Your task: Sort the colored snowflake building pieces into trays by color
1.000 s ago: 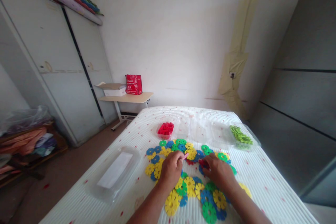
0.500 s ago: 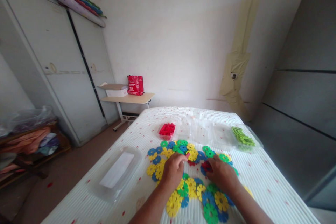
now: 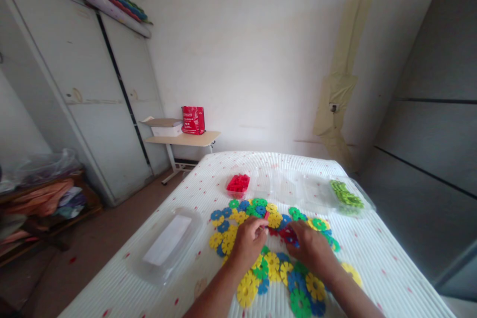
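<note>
My left hand (image 3: 249, 236) is closed in a pinch, with a small red plastic piece (image 3: 267, 215) standing up at its fingertips. My right hand (image 3: 308, 242) curls over several red plastic pieces (image 3: 287, 234) just to the right; their exact shape is blurred and partly covered by the fingers. Both hands hover low over a loose spread of flower-shaped notched discs in yellow (image 3: 247, 289), green (image 3: 300, 303) and blue (image 3: 296, 279). Some of these discs lie hidden under the hands and forearms.
Beyond the discs stand a clear tub of red pieces (image 3: 238, 185) and a clear container with green pieces (image 3: 346, 195). A transparent lid with a white paper (image 3: 167, 240) lies at left. A red bag (image 3: 193, 120) sits on a side table (image 3: 186, 138).
My right hand has moved slightly left, bringing its red pieces closer to my left hand. The red piece in my left fingers now stands more upright.
</note>
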Action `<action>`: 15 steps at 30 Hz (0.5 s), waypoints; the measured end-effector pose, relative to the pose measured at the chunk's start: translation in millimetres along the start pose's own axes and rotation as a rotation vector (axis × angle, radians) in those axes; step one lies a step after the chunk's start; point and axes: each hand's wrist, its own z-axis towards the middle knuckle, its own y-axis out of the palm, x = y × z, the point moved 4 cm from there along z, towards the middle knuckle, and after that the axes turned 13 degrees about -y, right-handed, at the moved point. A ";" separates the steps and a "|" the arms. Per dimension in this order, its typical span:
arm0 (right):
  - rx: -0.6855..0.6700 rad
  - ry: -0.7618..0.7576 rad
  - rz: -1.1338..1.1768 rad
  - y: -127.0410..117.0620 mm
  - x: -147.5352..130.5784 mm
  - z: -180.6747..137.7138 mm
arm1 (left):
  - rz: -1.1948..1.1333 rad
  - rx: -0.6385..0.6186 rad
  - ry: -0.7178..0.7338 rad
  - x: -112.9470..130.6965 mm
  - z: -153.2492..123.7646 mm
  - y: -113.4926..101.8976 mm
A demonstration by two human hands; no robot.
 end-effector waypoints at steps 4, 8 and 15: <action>0.058 -0.063 0.059 2.7 -10.4 -0.5 | -0.081 -0.023 -0.083 -0.2 0.0 1.0; 0.080 -0.138 0.106 7.8 -19.9 0.2 | -0.153 -0.098 -0.182 -5.0 -0.4 7.4; 0.138 -0.213 0.210 20.9 -21.3 1.7 | -0.156 -0.132 -0.172 -15.0 1.2 19.1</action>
